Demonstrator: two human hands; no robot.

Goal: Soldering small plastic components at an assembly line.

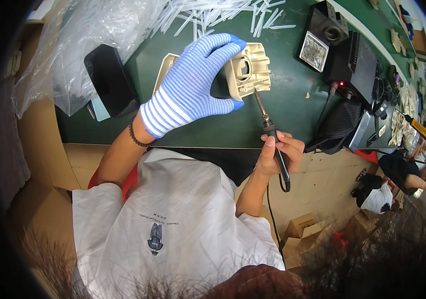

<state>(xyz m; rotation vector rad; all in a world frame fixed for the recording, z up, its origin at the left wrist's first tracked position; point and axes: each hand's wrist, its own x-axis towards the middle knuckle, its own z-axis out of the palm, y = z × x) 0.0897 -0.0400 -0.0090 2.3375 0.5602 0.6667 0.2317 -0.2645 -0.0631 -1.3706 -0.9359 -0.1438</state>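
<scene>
My left hand (193, 82), in a blue and white striped knit glove, grips a cream plastic housing (260, 62) by its left side, thumb below and fingers above. The housing is tilted up, showing ribs and a round opening. In my bare right hand (284, 152) is a soldering iron (269, 127) with a black handle, held like a pen. Its metal tip points up and touches or nearly touches the housing's lower edge; I cannot tell which. Another cream plastic part (165, 70) lies partly hidden behind my gloved hand.
A black soldering station (355, 65) with a red light stands right, beside a tip-cleaner tray (314, 51). Clear plastic tubes (213, 12) and a plastic bag (98, 30) cover the back. A black phone (111, 77) lies left. The iron's cord (271, 209) hangs below. Two people sit far right.
</scene>
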